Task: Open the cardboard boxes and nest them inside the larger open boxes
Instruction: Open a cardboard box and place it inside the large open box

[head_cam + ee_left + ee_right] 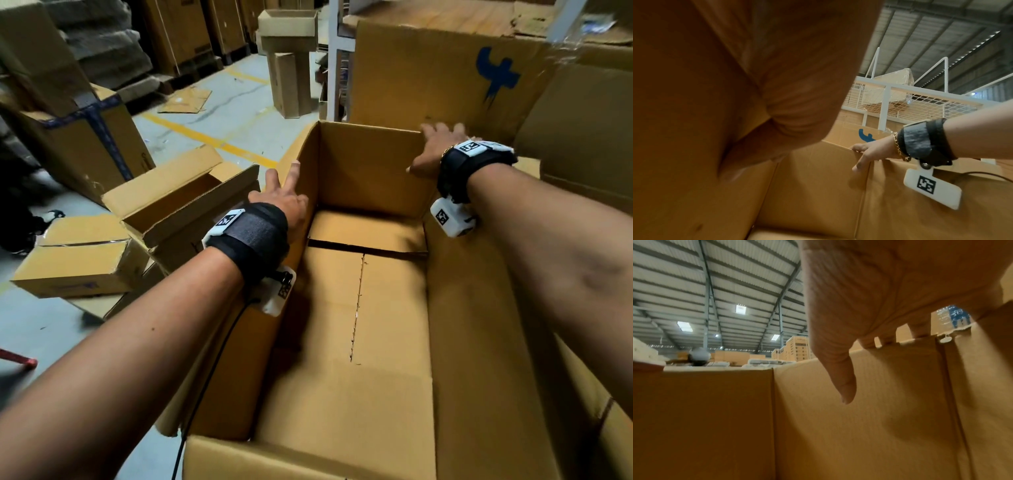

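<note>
A large open cardboard box point(376, 342) stands in front of me, empty, with its bottom flaps meeting along a seam. My left hand point(284, 195) lies on the rim of its left wall with two fingers stretched straight forward. In the left wrist view the palm point(777, 81) fills the frame, blurred. My right hand point(435, 147) grips the box's far right corner, with fingers hooked over the rim and thumb pressed on the inner wall point(879, 418). The same grip shows in the left wrist view, at the right hand point(869, 151).
A smaller open box point(181, 205) leans against the large box's left side, and a closed small box point(78, 257) sits beside it. A tall box with a blue logo point(428, 75) stands right behind, next to a white rack post point(334, 61). More boxes point(291, 68) stand on the floor farther off.
</note>
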